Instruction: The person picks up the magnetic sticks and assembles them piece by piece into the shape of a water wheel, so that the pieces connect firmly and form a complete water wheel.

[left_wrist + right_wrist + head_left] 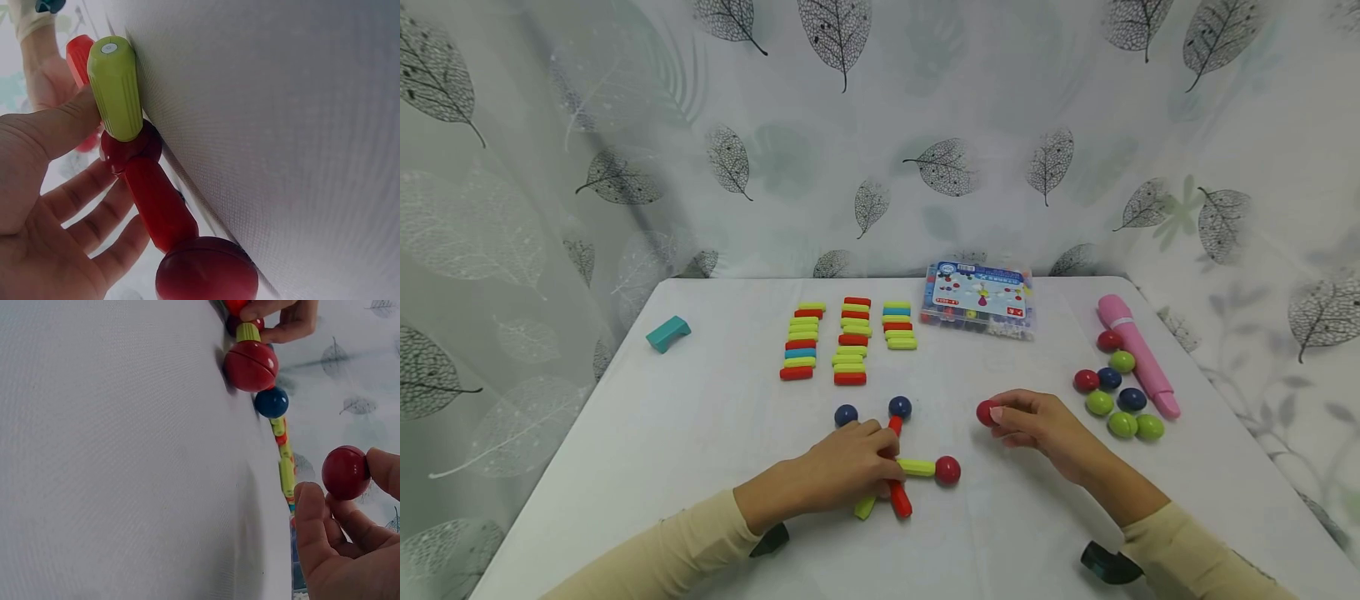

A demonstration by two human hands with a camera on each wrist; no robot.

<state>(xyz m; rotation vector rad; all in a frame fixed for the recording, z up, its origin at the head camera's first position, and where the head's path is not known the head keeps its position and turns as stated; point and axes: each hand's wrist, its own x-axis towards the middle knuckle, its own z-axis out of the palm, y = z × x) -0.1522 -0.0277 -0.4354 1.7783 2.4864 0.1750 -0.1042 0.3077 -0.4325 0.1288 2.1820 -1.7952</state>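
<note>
On the white table (700, 433) lies a figure of red and green sticks joined by balls (898, 467). A red ball (947, 470) ends its right arm, and two blue balls (899, 407) sit at the far ends. My left hand (880, 454) grips the figure at its middle joint. In the left wrist view the thumb (69, 122) presses a green stick (115, 87) above the red hub ball (131, 147), with the left hand (94, 162) curled beside the red stick (159, 209). My right hand (996, 414) pinches a loose red ball (987, 412), which it holds just above the table right of the figure; the same ball (345, 472) shows between thumb and fingertip of the right hand (344, 482).
Three rows of coloured sticks (848, 342) lie behind the figure, with a clear plastic parts box (977, 308) to their right. A pink cylinder (1138, 354) and a cluster of red, blue and green balls (1116, 404) sit far right. A teal block (667, 333) lies far left.
</note>
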